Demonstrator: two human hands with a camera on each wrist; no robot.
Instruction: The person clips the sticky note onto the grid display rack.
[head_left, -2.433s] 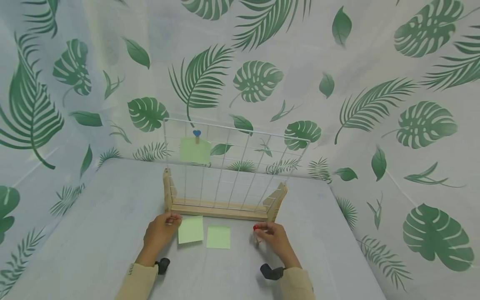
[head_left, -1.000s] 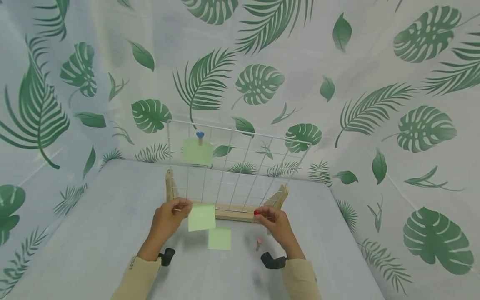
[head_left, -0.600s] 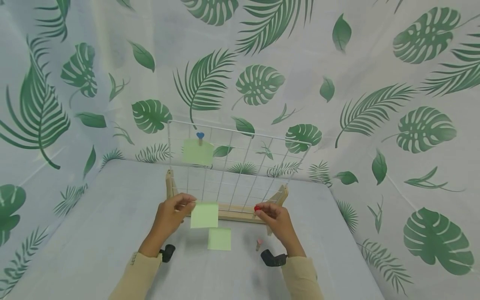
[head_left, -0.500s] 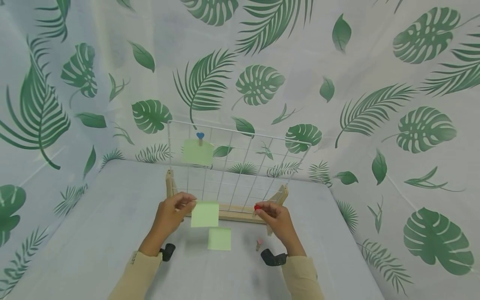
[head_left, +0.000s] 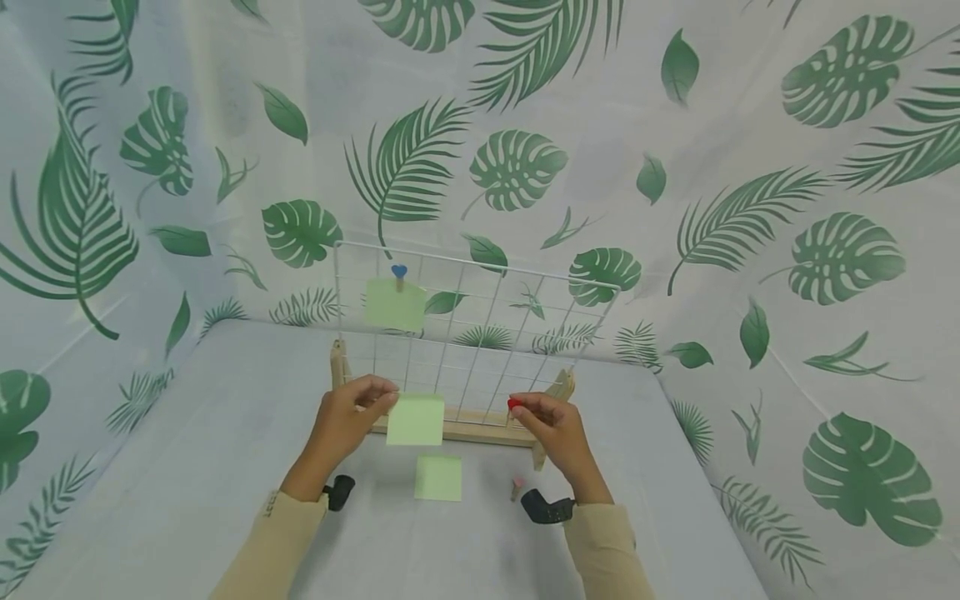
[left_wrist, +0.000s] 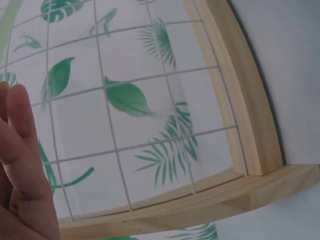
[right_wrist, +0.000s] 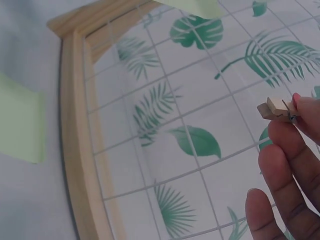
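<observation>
With thumb and fingers my left hand (head_left: 341,425) pinches the upper left corner of a pale green sticky note (head_left: 416,421), raised in front of the stand's wooden base. My right hand (head_left: 557,429) pinches a small wooden clothespin (right_wrist: 276,110) with a red heart (head_left: 514,403); the right wrist view shows its wooden tips pointing away from the fingers. Behind both hands stands a white wire grid (head_left: 480,265) in a wooden base (head_left: 483,431). On its upper left hangs a green note (head_left: 393,308), clipped by a clothespin with a blue heart (head_left: 400,272).
Another green sticky note (head_left: 438,479) lies on the white tabletop (head_left: 420,554) below the raised one. Right of it lies a clothespin with a pink heart (head_left: 518,485), close to the right wrist's black camera (head_left: 546,507). A leaf-patterned sheet (head_left: 600,208) surrounds the table.
My left hand has lifted the sticky note off the table, up and to the right toward the grid. My right hand has raised the red-heart clothespin, leaving the pink-heart one on the table.
</observation>
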